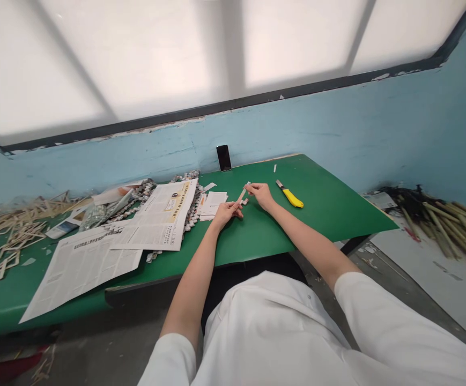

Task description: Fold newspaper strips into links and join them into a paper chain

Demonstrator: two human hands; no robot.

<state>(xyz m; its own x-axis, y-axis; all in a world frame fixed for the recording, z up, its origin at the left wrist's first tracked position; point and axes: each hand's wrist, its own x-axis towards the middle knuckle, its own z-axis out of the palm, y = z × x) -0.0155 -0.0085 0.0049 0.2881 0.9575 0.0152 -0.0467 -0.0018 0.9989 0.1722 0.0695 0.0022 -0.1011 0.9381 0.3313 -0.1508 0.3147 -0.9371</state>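
Note:
A narrow folded paper strip (241, 196) slants between my hands above the green tabletop. My left hand (226, 213) pinches its lower end, and my right hand (260, 195) has thumb and fingertips closed on its upper end. Small folded paper bits (244, 202) show just under the strip, partly hidden by my fingers; whether they join it I cannot tell. Left of my left hand lie cut paper pieces (215, 199). To the right of my right hand rests a knife with a yellow handle (292, 198), its blade pointing away toward the wall.
A phone (223, 157) leans upright against the blue wall. Newspaper sheets (158, 217) cover woven paper chains (194, 206) on the left. Thin wooden strips (13, 236) lie farther left. Bamboo sticks (453, 225) are piled at right, beyond the green table's edge (349, 228).

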